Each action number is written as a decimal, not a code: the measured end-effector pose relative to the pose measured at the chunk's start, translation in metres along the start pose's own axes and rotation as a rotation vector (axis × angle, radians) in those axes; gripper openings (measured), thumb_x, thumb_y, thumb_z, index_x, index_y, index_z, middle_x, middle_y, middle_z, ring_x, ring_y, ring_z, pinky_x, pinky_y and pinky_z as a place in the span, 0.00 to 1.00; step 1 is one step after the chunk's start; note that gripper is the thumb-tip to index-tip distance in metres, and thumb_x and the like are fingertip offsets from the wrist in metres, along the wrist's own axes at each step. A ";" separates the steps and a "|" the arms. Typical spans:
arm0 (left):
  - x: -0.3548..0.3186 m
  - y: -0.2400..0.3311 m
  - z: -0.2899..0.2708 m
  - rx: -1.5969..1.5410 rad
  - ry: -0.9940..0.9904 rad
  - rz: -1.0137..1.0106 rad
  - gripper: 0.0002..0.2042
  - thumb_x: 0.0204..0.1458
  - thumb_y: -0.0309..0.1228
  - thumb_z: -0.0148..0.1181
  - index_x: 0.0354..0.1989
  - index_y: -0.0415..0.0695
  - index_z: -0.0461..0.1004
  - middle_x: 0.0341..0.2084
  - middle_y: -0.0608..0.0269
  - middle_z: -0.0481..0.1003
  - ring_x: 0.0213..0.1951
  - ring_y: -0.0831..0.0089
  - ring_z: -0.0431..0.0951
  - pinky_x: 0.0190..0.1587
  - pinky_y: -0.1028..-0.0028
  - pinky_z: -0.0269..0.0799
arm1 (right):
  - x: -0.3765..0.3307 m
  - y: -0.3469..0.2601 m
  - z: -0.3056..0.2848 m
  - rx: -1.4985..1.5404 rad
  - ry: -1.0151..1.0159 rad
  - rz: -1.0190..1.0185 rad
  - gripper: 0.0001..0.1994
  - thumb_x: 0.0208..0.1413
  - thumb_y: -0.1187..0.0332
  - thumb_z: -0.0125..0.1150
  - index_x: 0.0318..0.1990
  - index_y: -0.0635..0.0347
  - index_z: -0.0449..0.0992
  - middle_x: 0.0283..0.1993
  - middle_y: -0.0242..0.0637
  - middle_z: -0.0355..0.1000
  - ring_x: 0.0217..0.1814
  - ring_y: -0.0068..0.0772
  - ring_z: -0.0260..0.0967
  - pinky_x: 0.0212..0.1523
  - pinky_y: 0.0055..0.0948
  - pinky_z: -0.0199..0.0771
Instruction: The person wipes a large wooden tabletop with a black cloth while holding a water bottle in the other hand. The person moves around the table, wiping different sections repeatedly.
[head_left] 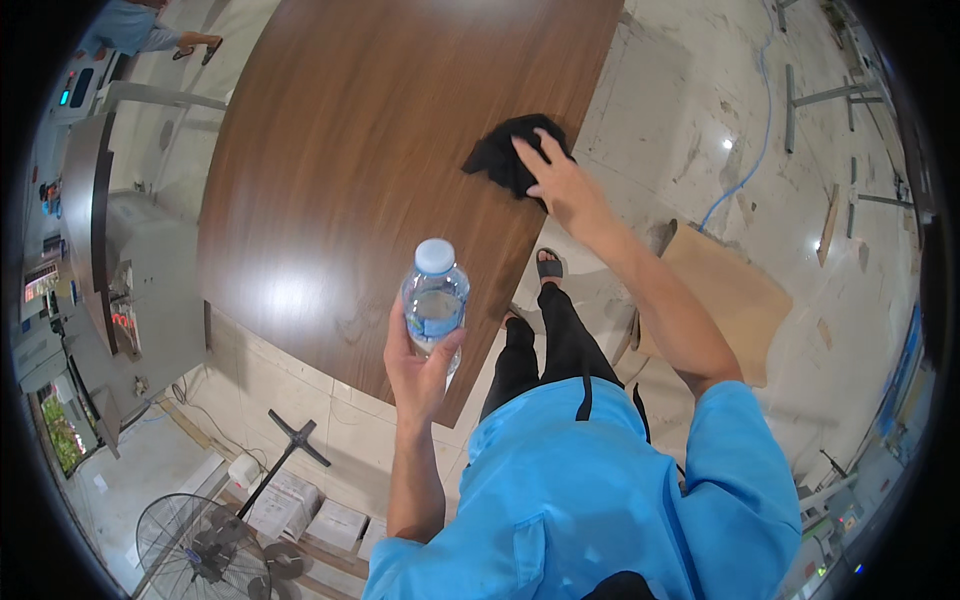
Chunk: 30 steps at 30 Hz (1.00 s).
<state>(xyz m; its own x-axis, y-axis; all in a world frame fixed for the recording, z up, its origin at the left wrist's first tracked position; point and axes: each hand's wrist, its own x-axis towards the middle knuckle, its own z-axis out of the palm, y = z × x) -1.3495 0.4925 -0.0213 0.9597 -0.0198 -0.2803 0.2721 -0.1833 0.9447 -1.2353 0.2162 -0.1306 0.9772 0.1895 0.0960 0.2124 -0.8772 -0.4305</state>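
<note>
A black cloth (500, 162) is lying crumpled on the wooden table (340, 150), close to the table's right edge, directly beneath the fingers of the right hand (562, 190). That hand is spreading its fingers wide and resting them on the cloth, not gathering it into a fist; the wrist and forearm are reaching in across the table's edge.

Nearer the body and to the left of the right hand, the left hand (412, 375) is wrapping its thumb and fingers around a clear plastic bottle (440, 305). The bottle is standing roughly upright in that grip, its pale blue cap (435, 256) sitting on top above the fingers. Whether its base is touching the table, I cannot tell. The brown tabletop is stretching forward beyond both hands and shining in a bright patch to the left of the left hand.

Between the two forearms, the person's black trousers (572, 340) and a dark sandal (549, 266) are showing. To the right of the right forearm, a tan sheet (725, 300) is lying on the tiled floor, and a blue cable (757, 165) is running beyond it. Behind and to the left of the left hand, a stand fan (200, 550) is standing beside white boxes (284, 506). Far ahead and left of both hands, another person (125, 28) is partly showing.
</note>
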 end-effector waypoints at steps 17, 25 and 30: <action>0.070 0.000 0.009 0.993 -0.049 0.343 0.32 0.47 0.30 0.71 0.64 0.45 0.69 0.51 0.54 0.75 0.53 0.55 0.73 0.51 0.59 0.64 | 0.001 -0.006 -0.013 0.557 -0.264 0.274 0.32 0.54 0.76 0.61 0.69 0.59 0.65 0.65 0.55 0.68 0.65 0.55 0.67 0.63 0.41 0.68; 0.076 0.001 0.013 1.064 -0.048 0.357 0.32 0.47 0.29 0.72 0.64 0.45 0.69 0.49 0.56 0.76 0.51 0.56 0.74 0.50 0.59 0.64 | -0.003 -0.003 -0.023 0.545 -0.182 0.195 0.31 0.62 0.76 0.56 0.73 0.55 0.59 0.55 0.54 0.75 0.45 0.42 0.75 0.49 0.36 0.74; 0.078 -0.002 0.012 1.083 -0.027 0.355 0.31 0.47 0.29 0.71 0.63 0.46 0.70 0.49 0.56 0.76 0.51 0.57 0.74 0.50 0.59 0.65 | 0.004 0.014 -0.011 0.585 0.034 0.460 0.28 0.60 0.73 0.62 0.69 0.53 0.67 0.49 0.48 0.79 0.37 0.35 0.76 0.39 0.31 0.77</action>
<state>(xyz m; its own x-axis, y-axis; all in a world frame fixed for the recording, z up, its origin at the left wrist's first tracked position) -1.2759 0.4796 -0.0472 0.9649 -0.2592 -0.0425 -0.2312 -0.9148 0.3312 -1.2285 0.1994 -0.1265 0.9692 -0.1622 -0.1854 -0.2419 -0.4847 -0.8406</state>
